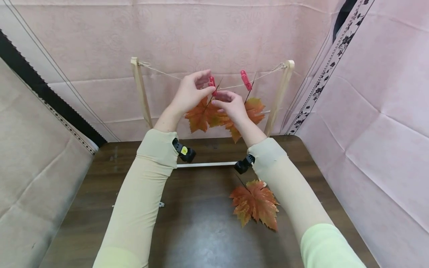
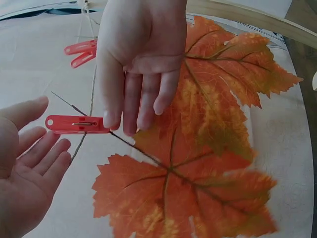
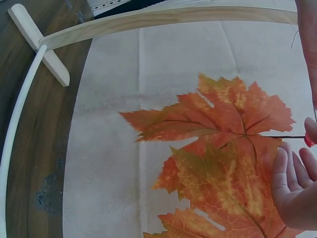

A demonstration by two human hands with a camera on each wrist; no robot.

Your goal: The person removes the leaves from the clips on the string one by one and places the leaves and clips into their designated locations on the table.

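Observation:
A red clothespin (image 2: 79,124) clips the dark stem of an orange maple leaf (image 2: 168,193) to a thin string. The left hand (image 1: 189,91) is beside the clothespin's handle end, thumb and fingers spread apart around it. From the right, the right hand (image 1: 232,106) reaches to the clip end, its thumb tip right at the clothespin and its fingers extended near the stem. A second red clothespin (image 1: 246,80) holds another maple leaf (image 1: 255,109) farther right on the string. The two leaves overlap in the left wrist view.
Wooden posts (image 1: 142,93) (image 1: 279,96) carry the string at both ends, with a white rod (image 1: 206,164) low between them. A third maple leaf (image 1: 256,204) lies on the dark wooden table (image 1: 201,238). Pale cloth (image 1: 218,37) hangs behind and at both sides.

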